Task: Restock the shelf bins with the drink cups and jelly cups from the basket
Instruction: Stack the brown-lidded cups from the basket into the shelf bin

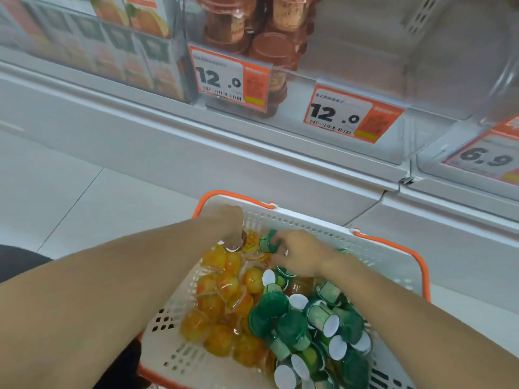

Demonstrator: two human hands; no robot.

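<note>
A white basket [309,223] with orange handles sits low in front of me. Its left half holds several orange-yellow jelly cups [219,301]; its right half holds several green drink cups [317,324] with white ends. My left hand [224,226] is curled at the basket's far left corner around a small brownish cup [238,244]. My right hand [300,255] pinches a green cup [266,242] near the far rim. Above, a clear shelf bin [252,51] holds several brown cups.
Price tags reading 12.0 [229,77] [351,113] and 6.9 [488,158] hang on the shelf front. The bin section behind the second 12.0 tag [365,46] shows only bare white shelf. Boxed goods [132,37] stand at the upper left. Pale floor tiles [70,192] lie left of the basket.
</note>
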